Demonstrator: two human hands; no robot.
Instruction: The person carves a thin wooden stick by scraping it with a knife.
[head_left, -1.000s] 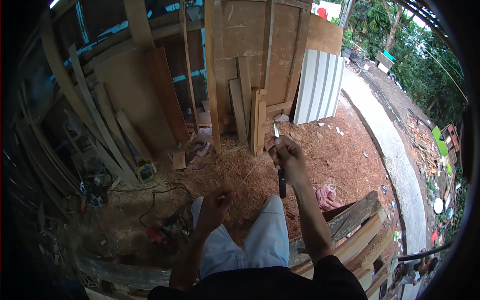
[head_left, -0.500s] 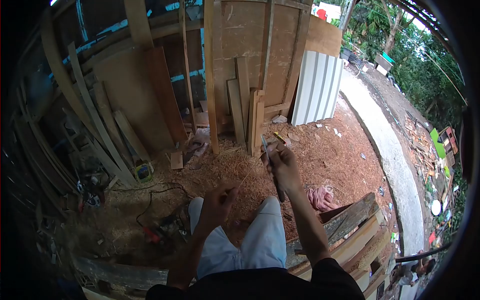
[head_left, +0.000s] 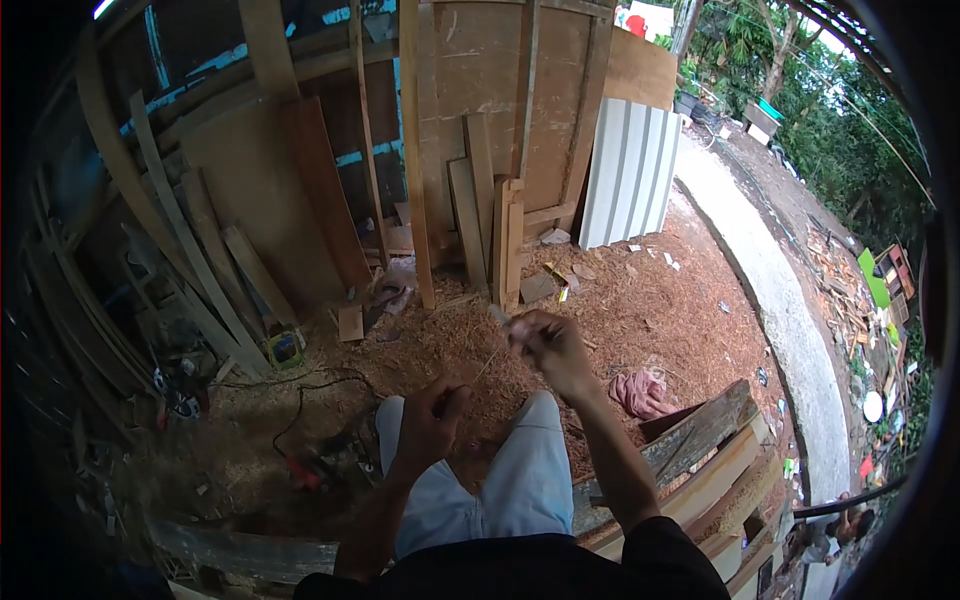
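My right hand (head_left: 550,352) is closed round a knife (head_left: 499,314), whose pale blade, slightly blurred, points up and to the left. The fist hides most of its handle. Lower and to the left, my left hand (head_left: 432,418) pinches a thin sliver of wood (head_left: 487,363) between thumb and fingers. That sliver slants up toward the right hand, and I cannot tell whether the blade touches it. Both hands are held in front of my knees (head_left: 535,440), above the shavings-covered ground.
Boards (head_left: 470,215) lean against the plywood wall. A white corrugated sheet (head_left: 628,175) stands right of them. Rough planks (head_left: 700,440) and a pink cloth (head_left: 643,394) lie at right. A dark cord (head_left: 300,405) crosses the floor at left, near a red-and-black tool (head_left: 303,472).
My right hand has moved slightly down and left, and the knife has turned so its blade leans farther left. My left hand stays nearly in place with the sliver.
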